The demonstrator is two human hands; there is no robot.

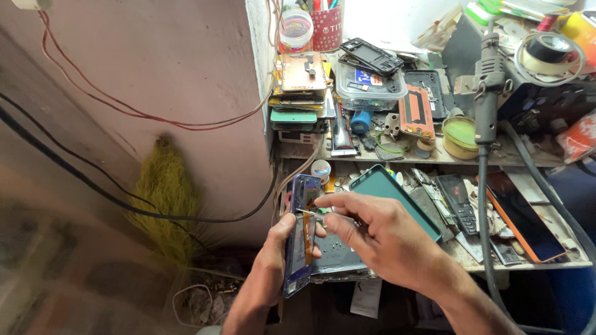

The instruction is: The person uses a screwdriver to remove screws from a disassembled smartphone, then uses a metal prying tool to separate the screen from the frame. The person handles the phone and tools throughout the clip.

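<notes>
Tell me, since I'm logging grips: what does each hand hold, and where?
Left hand: opened phone, by its edges. Right hand: thin tool, pinched at its rear end.

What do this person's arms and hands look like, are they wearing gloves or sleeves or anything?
Both are bare. The left hand and the right hand wear no gloves, and no ring, watch or bracelet shows. Both forearms are uncovered as far as the bottom edge of the picture, so no sleeve is in view. The fingernails are short.
</notes>
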